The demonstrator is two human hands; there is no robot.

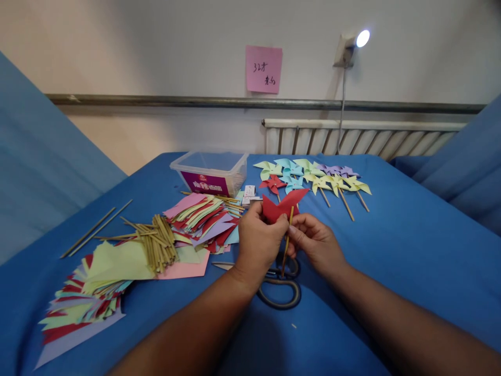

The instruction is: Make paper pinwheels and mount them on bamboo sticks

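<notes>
A red paper pinwheel [284,204] is pinched in my left hand [260,237], its folded blades pointing up and outward. Against its near side stands a thin wooden stick [287,245], roughly upright and slightly tilted. My right hand [315,243] has its thumb and fingers closed on this stick just below the paper. Whether a pin joins the two is hidden by my fingers. Under and behind my hands lie scissors [279,292] with dark handles, their blades pointing left.
Finished pinwheels [289,167] in several colours lie at the back right. A clear plastic box [211,163] and small white boxes [249,194] stand at the back. Cut paper [203,219], a stick bundle [158,243] and more paper [86,297] cover the left of the blue cloth [410,250].
</notes>
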